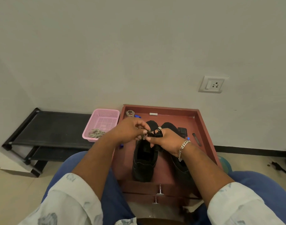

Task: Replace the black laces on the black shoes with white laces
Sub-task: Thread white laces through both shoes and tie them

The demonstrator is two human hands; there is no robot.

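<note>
Two shoes (144, 159) side by side on the table (202, 127), toes toward the wall. Basket (106, 117) just left of the table, on a rack (49, 127), laces (96, 133) in it. Wall socket (212, 84) above right.

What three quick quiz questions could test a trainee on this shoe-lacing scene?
1. True or false: both hands, left and right, hold the black lace above the shoes.
2. Where do the white laces lie?
A. In the pink basket
B. On the floor
C. In a shoe
3. Fill in: the bracelet sits on the ____ wrist.

Key: 1 true; 2 A; 3 right.
</note>
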